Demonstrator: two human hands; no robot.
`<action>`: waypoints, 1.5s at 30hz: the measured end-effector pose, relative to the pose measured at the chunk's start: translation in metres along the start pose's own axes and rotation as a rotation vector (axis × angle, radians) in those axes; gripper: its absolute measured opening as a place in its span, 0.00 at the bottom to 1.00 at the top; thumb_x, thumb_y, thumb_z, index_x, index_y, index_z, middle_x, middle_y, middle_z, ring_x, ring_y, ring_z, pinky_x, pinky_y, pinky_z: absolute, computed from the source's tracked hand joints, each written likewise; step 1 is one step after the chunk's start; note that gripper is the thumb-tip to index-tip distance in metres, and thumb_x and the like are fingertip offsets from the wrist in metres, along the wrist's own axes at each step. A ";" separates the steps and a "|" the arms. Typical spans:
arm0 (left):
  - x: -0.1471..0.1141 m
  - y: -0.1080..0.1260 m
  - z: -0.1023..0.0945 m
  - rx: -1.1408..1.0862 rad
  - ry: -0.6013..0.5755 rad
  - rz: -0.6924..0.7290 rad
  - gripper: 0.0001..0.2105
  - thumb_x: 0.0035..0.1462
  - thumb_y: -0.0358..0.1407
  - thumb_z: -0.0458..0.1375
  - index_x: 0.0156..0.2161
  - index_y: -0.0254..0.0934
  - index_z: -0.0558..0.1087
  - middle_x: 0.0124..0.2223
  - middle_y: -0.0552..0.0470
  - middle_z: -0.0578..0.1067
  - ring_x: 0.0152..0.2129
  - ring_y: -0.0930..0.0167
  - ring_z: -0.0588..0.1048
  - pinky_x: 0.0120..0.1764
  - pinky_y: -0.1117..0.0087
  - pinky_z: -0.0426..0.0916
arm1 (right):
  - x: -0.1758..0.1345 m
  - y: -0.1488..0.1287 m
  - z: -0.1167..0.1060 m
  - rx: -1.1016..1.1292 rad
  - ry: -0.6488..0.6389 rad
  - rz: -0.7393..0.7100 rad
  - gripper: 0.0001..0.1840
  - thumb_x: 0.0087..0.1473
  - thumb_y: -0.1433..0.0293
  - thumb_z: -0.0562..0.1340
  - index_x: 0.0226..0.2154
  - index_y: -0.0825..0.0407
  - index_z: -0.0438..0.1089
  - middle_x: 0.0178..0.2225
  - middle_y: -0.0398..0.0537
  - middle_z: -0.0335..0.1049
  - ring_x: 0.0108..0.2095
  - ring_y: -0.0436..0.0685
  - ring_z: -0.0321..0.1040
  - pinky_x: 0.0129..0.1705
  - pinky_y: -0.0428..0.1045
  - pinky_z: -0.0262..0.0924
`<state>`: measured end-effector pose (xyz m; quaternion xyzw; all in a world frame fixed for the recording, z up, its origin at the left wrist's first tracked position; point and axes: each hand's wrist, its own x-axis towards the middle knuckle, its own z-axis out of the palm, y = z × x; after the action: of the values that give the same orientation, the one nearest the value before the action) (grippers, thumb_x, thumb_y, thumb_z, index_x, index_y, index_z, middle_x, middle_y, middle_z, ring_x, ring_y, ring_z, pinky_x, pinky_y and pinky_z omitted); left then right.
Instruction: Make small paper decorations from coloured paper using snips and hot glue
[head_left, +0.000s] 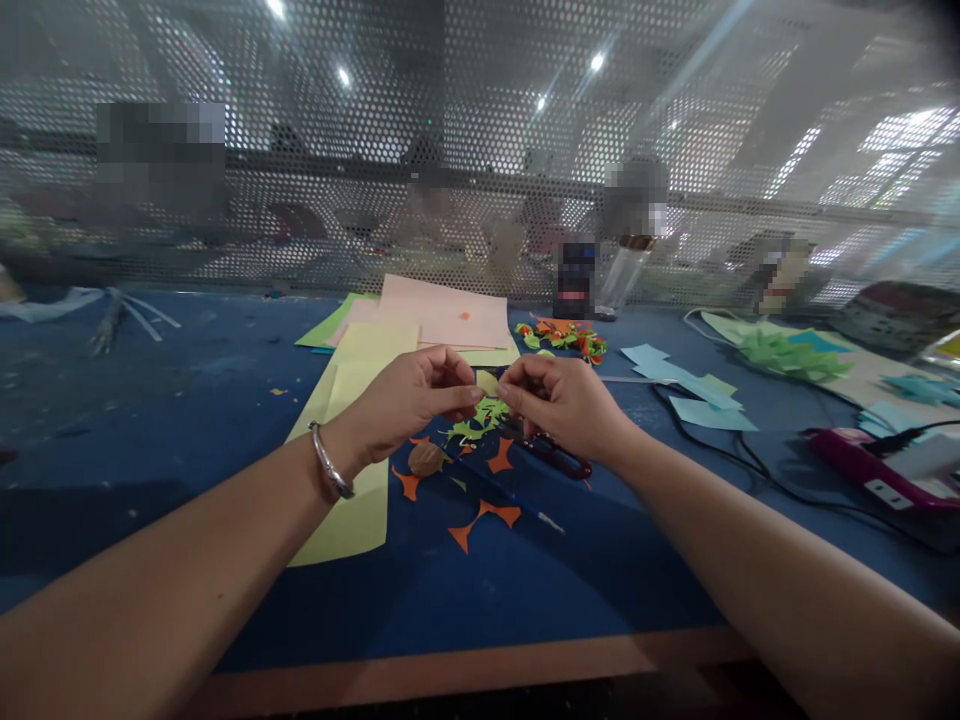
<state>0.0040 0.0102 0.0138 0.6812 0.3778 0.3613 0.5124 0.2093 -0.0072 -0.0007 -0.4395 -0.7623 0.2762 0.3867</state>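
Sheets of yellow paper (341,525) are laid left of the middle of the tabletop (187,420), seemingly yet to be used up. Midway between its side edges, a small pale-yellow piece (487,383) is pinched between the fingers of the left hand (409,400) and right hand (562,400), apparently unfinished, above green offcuts (474,430) and orange offcuts (501,456) already cut away. Farther right, near the far edge, curled orange-and-green pieces (592,345) are gathered, apparently done; how many remain cannot be told.

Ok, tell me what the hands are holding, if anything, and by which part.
A small pale yellow paper piece, held by its opposite side edges: the left hand at one, the right hand at the other, both with thumb and fingertips.
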 end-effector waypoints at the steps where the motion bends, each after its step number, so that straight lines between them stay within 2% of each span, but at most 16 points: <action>1: 0.000 0.001 -0.001 0.032 -0.004 -0.012 0.09 0.50 0.34 0.66 0.33 0.36 0.70 0.27 0.55 0.73 0.25 0.74 0.72 0.30 0.72 0.67 | 0.000 0.000 -0.001 -0.024 0.010 0.002 0.07 0.58 0.66 0.61 0.31 0.53 0.69 0.23 0.40 0.67 0.18 0.48 0.66 0.22 0.45 0.58; 4: -0.001 0.002 -0.007 0.234 0.010 -0.020 0.07 0.52 0.36 0.64 0.33 0.35 0.71 0.27 0.54 0.73 0.24 0.74 0.71 0.27 0.73 0.65 | 0.001 0.002 -0.002 -0.120 0.013 0.019 0.08 0.57 0.67 0.60 0.29 0.53 0.70 0.20 0.40 0.67 0.18 0.47 0.64 0.23 0.45 0.55; 8: 0.002 -0.004 -0.017 0.629 -0.022 0.054 0.06 0.54 0.37 0.62 0.32 0.35 0.76 0.29 0.51 0.77 0.26 0.71 0.73 0.29 0.71 0.65 | 0.002 0.002 -0.001 -0.237 -0.078 0.054 0.08 0.55 0.69 0.61 0.26 0.54 0.70 0.19 0.41 0.68 0.18 0.47 0.60 0.22 0.45 0.51; 11: 0.003 -0.008 -0.018 0.736 -0.059 0.063 0.07 0.54 0.38 0.60 0.33 0.36 0.77 0.30 0.50 0.78 0.27 0.70 0.75 0.30 0.70 0.65 | 0.001 0.001 0.001 -0.288 -0.093 0.043 0.08 0.54 0.70 0.61 0.25 0.54 0.71 0.20 0.41 0.68 0.20 0.48 0.61 0.23 0.46 0.51; 13: 0.002 -0.008 -0.015 0.683 -0.048 0.044 0.07 0.54 0.38 0.60 0.34 0.36 0.76 0.31 0.49 0.79 0.28 0.69 0.76 0.31 0.69 0.67 | 0.000 -0.001 0.002 -0.310 -0.051 0.007 0.07 0.53 0.71 0.61 0.26 0.54 0.71 0.21 0.42 0.68 0.22 0.48 0.62 0.24 0.46 0.52; 18: -0.001 -0.006 -0.006 0.355 -0.068 -0.037 0.05 0.52 0.34 0.61 0.34 0.36 0.72 0.32 0.48 0.80 0.30 0.67 0.80 0.35 0.66 0.73 | -0.003 -0.004 0.004 -0.334 0.056 -0.076 0.07 0.54 0.71 0.60 0.26 0.53 0.71 0.22 0.40 0.69 0.22 0.48 0.63 0.25 0.46 0.53; 27: -0.002 -0.007 0.004 -0.031 0.013 -0.073 0.07 0.50 0.35 0.66 0.33 0.34 0.74 0.32 0.48 0.80 0.33 0.68 0.80 0.43 0.64 0.75 | -0.005 -0.006 0.006 -0.363 0.079 -0.133 0.06 0.55 0.71 0.61 0.27 0.53 0.72 0.23 0.41 0.68 0.22 0.48 0.60 0.26 0.46 0.50; 32: -0.001 -0.008 0.005 -0.104 0.025 -0.063 0.11 0.52 0.40 0.67 0.34 0.34 0.73 0.32 0.49 0.80 0.32 0.69 0.80 0.43 0.65 0.74 | -0.006 -0.006 0.007 -0.386 0.065 -0.157 0.06 0.56 0.70 0.61 0.29 0.53 0.71 0.24 0.41 0.68 0.23 0.48 0.59 0.26 0.46 0.48; 45: 0.001 -0.009 0.001 -0.215 0.036 -0.108 0.11 0.51 0.37 0.68 0.37 0.34 0.74 0.37 0.49 0.80 0.35 0.71 0.79 0.47 0.66 0.73 | -0.005 -0.002 0.008 -0.339 0.042 -0.147 0.07 0.58 0.66 0.63 0.35 0.52 0.72 0.25 0.41 0.69 0.24 0.48 0.60 0.26 0.45 0.49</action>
<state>0.0038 0.0127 0.0055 0.5944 0.3819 0.3839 0.5945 0.2029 -0.0133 -0.0054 -0.4469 -0.8199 0.1057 0.3420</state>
